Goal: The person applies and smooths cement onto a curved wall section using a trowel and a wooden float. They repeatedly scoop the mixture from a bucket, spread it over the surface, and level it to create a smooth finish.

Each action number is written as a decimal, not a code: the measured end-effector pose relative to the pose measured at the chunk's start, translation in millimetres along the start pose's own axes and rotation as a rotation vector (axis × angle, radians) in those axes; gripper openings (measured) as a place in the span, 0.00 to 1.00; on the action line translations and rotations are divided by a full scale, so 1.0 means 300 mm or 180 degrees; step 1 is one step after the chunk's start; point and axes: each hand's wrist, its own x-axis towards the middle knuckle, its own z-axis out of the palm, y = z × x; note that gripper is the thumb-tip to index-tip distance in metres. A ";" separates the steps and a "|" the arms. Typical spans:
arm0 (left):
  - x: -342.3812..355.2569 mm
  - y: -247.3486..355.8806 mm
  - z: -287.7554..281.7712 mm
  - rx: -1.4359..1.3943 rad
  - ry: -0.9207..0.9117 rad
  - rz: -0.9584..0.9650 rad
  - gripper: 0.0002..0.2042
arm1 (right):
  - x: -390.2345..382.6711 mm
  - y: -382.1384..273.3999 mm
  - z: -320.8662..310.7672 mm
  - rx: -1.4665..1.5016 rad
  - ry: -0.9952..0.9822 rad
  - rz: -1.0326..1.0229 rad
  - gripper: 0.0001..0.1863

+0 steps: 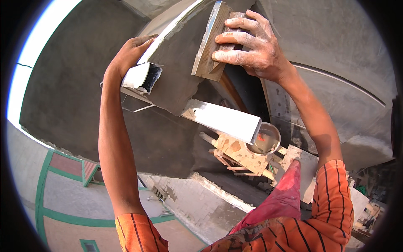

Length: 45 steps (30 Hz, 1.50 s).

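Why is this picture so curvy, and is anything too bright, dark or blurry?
Head view: the fisheye lens bends straight edges and leaves black corners. Head view: the bright strip at left is washed out; the gap below the right hand is nearly black. Head view: that hand and its float look fairly sharp.

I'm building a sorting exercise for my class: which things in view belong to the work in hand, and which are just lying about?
In the work:
- float, held in the right hand
- grey coated surface
- pale edge at the left hand
- bucket of murky liquid, probably

Apparently just about:
- green tangle
- white box-shaped piece
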 end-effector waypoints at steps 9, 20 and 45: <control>0.001 -0.009 0.021 0.0130 0.0208 0.0052 0.22 | 0.113 -0.012 -0.036 0.0664 -0.0375 -0.1627 0.07; -0.010 0.010 0.025 -0.0130 0.0167 -0.0024 0.24 | 0.130 0.140 0.053 0.0639 -0.0826 -0.1439 0.11; 0.001 0.013 0.018 -0.0082 0.0096 -0.0062 0.24 | -0.064 0.341 0.001 -0.0192 -0.0994 0.0122 0.36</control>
